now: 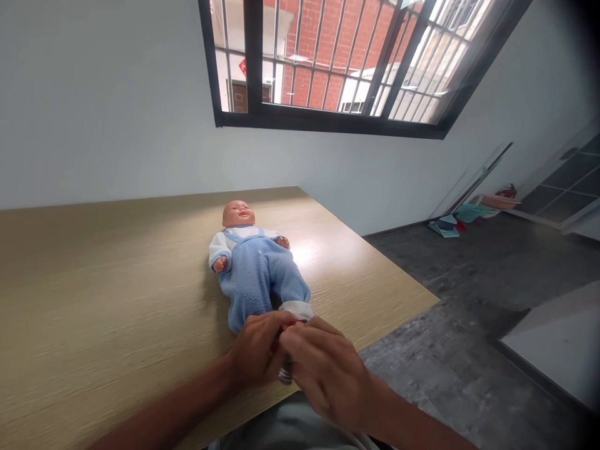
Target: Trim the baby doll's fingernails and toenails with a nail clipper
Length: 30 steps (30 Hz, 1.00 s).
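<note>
A baby doll (pixel 255 265) in blue overalls and a white top lies on its back on the wooden table (pixel 117 281), its head toward the wall. Both of my hands meet at the doll's foot end, by the white cuff (pixel 297 309) of one leg. My left hand (pixel 257 347) has its fingers closed there, and my right hand (pixel 328 369) is curled against it, slightly blurred. A small striped item (pixel 285 370) pokes out below the fingers between them. What exactly each hand grips is hidden.
The table's right edge slants down beside the doll. Behind the table are a pale wall (pixel 117 112) and a barred window (pixel 328 62). Dustpans (pixel 445 226) and a pink basin (pixel 499 201) stand on the grey floor at the right.
</note>
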### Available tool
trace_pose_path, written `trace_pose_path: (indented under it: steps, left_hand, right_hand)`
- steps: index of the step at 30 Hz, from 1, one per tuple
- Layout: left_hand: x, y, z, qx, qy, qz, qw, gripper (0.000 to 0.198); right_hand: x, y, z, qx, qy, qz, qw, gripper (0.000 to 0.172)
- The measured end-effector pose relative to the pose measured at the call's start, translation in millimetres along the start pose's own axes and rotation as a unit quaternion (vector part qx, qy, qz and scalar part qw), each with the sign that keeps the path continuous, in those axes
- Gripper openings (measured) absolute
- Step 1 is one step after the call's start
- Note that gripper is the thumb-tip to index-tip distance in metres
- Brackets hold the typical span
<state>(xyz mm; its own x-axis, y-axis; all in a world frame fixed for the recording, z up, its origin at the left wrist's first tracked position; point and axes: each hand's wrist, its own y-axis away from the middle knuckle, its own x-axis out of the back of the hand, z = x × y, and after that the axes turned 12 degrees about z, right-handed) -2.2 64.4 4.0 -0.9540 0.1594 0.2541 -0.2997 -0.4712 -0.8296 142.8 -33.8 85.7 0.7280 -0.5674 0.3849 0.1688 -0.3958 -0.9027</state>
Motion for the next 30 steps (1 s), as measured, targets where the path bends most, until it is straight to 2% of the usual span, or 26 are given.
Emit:
trace_pose_path:
  steps: [3, 6, 9, 14, 20, 30]
  left_hand:
    - [3.8, -8, 6, -0.016, 0.033, -0.017, 0.999, 0.017]
    - [5.5, -13, 9, -0.012, 0.046, -0.023, 0.999, 0.017]
    - [5.7, -15, 10, -0.006, 0.054, -0.026, 0.998, 0.016]
    - [5.9, -14, 9, -0.004, 0.068, -0.027, 0.997, 0.015]
    - [5.1, -14, 8, -0.01, 0.071, -0.024, 0.997, 0.015]
    - [1.9, -9, 5, -0.035, 0.048, 0.02, 0.998, 0.02]
  right_hand:
    - [2, 4, 8, -0.155, -0.072, 0.046, 0.984, 0.045]
    - [2, 4, 16, -0.232, -0.098, 0.025, 0.968, 0.046]
    - [-3, 3, 21, -0.246, -0.114, 0.006, 0.963, 0.045]
    - [-7, 4, 22, -0.258, -0.114, 0.009, 0.959, 0.046]
    - [-3, -8, 19, -0.221, -0.083, -0.027, 0.971, 0.038]
    - [-1, -43, 18, -0.219, -0.104, -0.146, 0.959, 0.032]
